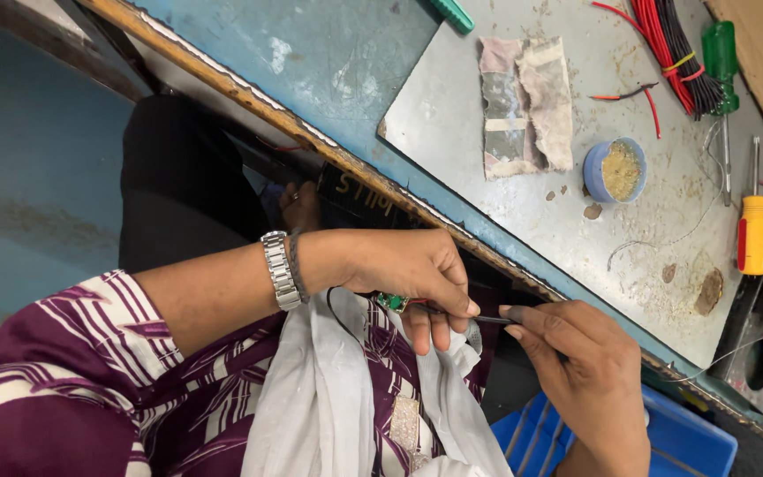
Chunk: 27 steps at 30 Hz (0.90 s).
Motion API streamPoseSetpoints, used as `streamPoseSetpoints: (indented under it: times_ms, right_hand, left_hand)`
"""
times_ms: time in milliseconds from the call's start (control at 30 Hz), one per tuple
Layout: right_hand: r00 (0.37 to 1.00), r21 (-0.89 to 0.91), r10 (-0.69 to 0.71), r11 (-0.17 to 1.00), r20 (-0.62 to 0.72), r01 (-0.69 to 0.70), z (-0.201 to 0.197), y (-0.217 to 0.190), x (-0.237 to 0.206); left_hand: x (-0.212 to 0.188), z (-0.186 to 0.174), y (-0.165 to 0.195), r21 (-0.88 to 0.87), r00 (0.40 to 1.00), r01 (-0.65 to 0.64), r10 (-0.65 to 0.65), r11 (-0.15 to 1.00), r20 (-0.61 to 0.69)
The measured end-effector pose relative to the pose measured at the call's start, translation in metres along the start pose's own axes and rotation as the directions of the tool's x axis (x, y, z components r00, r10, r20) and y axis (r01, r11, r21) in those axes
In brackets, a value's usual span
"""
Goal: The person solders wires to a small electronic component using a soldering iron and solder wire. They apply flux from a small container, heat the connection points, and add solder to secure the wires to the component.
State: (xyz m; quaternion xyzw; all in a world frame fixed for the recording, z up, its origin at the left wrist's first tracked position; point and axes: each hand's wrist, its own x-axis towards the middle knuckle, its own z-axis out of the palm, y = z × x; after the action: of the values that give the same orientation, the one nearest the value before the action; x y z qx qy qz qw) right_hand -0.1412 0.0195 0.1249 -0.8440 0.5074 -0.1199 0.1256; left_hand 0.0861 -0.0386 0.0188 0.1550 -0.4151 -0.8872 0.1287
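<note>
Holding a small green circuit board (392, 303) in your left hand (399, 269), you keep it just below the bench (328, 62) edge, over your lap, with the fingers curled shut around it. Your right hand (580, 371) pinches a thin dark wire (487, 319) between thumb and forefinger, its grip closed on that strand, and the wire runs across to the board. The two hands nearly meet.

As a judgement, the work sits at the stage of joining or seating wire and board; whether any joint is already made is hidden by your fingers.

On the bench, a grey metal sheet (505, 221) lies scuffed and dusted with crumbs of residue. On it rest a stained, frayed cloth pad (527, 102), a small round blue pot (615, 170) of grainy yellowish paste, a bundle of red and black wires (673, 49) tied with a band, a green-handled screwdriver (720, 53) and a yellow-handled screwdriver (753, 231). A blue plastic crate (682, 437) sits low by your right wrist. A metal watch (280, 269) circles your left wrist.
</note>
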Motion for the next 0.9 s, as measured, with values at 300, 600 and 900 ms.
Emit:
streamPoseSetpoints:
  times_ms: [300,600,900]
  right_hand:
    - [0.999,0.006,0.040,0.999,0.009,-0.040,0.000,0.003,-0.004]
    - [0.999,0.031,0.040,0.999,-0.008,-0.040,0.002,0.003,-0.005]
    - [1.000,0.010,-0.008,1.000,-0.016,0.009,0.004,0.003,-0.008]
  left_hand:
    - [0.005,-0.003,-0.008,-0.058,0.998,0.035,-0.031,0.998,0.053]
    - [-0.001,-0.002,-0.010,-0.088,0.999,0.025,-0.021,0.996,0.043]
    - [-0.009,0.009,-0.008,0.282,0.983,-0.098,0.137,0.954,-0.122]
